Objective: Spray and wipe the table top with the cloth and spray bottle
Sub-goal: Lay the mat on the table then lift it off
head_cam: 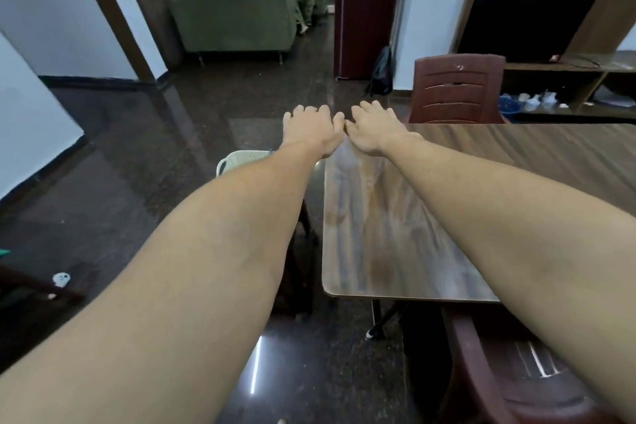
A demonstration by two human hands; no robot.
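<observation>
Hands out in front on bare, outstretched forearms, backs up, side by side with thumbs touching or almost so. Left hand just past the left edge of the table top, above the dark polished floor and a white latticed plastic item partly hidden under the forearm. Right hand over the table's far left corner. Fingers of both bent loosely downward at the knuckles, tips hidden behind the hands; nothing visible in either grasp. Table top of wood-grain laminate, reaching from the lower middle off to the right, with a pale streaky sheen on its left part. Maroon plastic chair at the far side, another tucked in at the near right corner. Farther back, green sofa with two people seated beyond it, maroon fridge, black bag against the wall, dark screen on a wooden unit.
</observation>
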